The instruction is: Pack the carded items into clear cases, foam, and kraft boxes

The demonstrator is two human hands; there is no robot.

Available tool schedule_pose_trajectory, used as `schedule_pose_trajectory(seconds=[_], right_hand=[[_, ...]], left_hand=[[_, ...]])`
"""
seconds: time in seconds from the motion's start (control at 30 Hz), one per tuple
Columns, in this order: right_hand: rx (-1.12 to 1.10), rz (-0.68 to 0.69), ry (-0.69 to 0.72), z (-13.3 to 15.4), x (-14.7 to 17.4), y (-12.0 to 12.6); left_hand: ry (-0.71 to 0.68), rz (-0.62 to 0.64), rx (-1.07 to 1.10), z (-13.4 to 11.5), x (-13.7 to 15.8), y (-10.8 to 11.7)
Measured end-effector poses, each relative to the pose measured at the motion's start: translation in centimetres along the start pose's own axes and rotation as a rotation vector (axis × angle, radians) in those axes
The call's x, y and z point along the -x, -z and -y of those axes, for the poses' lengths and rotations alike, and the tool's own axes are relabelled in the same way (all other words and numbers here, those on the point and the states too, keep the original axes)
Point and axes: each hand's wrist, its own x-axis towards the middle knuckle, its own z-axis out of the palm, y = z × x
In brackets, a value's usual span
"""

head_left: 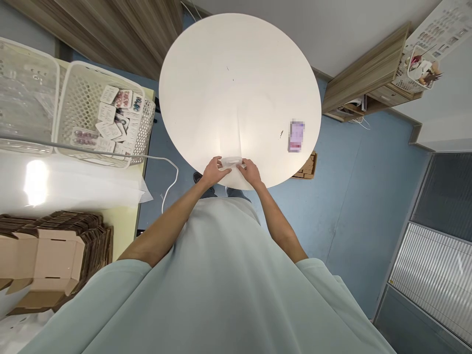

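Note:
At the near edge of a round white table point(236, 59), a small translucent whitish roll point(231, 161) lies between my two hands. It looks like thin packing film folded or rolled up; what may be inside cannot be made out. A pale strip point(230, 140) of sheet seems to stretch away from it over the tabletop, barely distinct from the white surface. My left hand point(216, 170) grips the roll's left end, its thumb on the near side. At the right end, my right hand point(250, 172) pinches it with curled fingers and thumb.
Right on the table lies a blurred purple packet-like thing point(296, 135). To the left stand a white basket point(68, 108) of small carded packs, a clear-bag basket point(27, 93) and stacked flat cardboard boxes point(59, 255). A white cable point(171, 184) hangs there. A box point(308, 167) sits below the table's right edge.

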Motion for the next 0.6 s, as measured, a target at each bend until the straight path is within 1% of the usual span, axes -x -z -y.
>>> schedule_pose_trajectory(seconds=[0.13, 0.33, 0.43, 0.5, 0.57, 0.6], right_hand=[[0.008, -0.009, -0.055, 0.8, -0.8, 0.2], [0.055, -0.031, -0.196, 1.8, -2.0, -0.2], [0.074, -0.040, -0.267, 2.5, -2.4, -0.5], [0.111, -0.050, -0.285, 2.9, -2.5, -0.6], [0.167, -0.074, -0.242, 3.3, -2.5, -0.6], [0.195, -0.087, -0.190, 3.4, -2.5, -0.6]], left_hand=[[0.054, -0.032, 0.066, -0.1, 0.2, 0.0], [0.078, -0.089, 0.057, -0.1, -0.3, -0.5], [0.045, -0.126, 0.045, 0.2, -0.5, -1.0], [0.006, -0.165, 0.005, 0.4, -0.4, -1.2], [-0.059, -0.209, -0.072, 0.4, -0.2, -1.3], [-0.107, -0.221, -0.119, 0.4, -0.1, -1.2]])
